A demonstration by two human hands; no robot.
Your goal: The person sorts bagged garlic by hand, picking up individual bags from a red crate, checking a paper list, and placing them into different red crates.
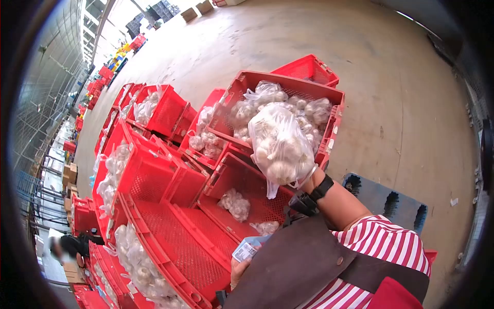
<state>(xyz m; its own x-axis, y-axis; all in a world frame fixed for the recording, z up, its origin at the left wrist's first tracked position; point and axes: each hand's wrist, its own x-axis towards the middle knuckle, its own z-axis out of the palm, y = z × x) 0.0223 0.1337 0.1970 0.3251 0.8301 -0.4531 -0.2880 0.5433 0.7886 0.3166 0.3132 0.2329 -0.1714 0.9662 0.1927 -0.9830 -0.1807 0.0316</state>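
Note:
My right hand (310, 181), with a black watch on the wrist, holds a clear plastic bag of garlic (282, 141). Most of its fingers are hidden by the bag. That bag is over a red crate (334, 135) holding more bagged garlic (266, 92). Low in the view, my left hand (240, 270) is closed on a light blue object with a white printed label (244, 252), close to my dark apron. Beside it, a lower red crate (221, 177) contains a bag of garlic (235, 204) and another partly visible one (266, 227).
Stacked red crates with bagged garlic (145, 268) fill the left and centre. A blue-grey pallet (386, 203) lies on the floor at right. A person in dark clothing (77, 245) is at the far left, near cardboard boxes (70, 175).

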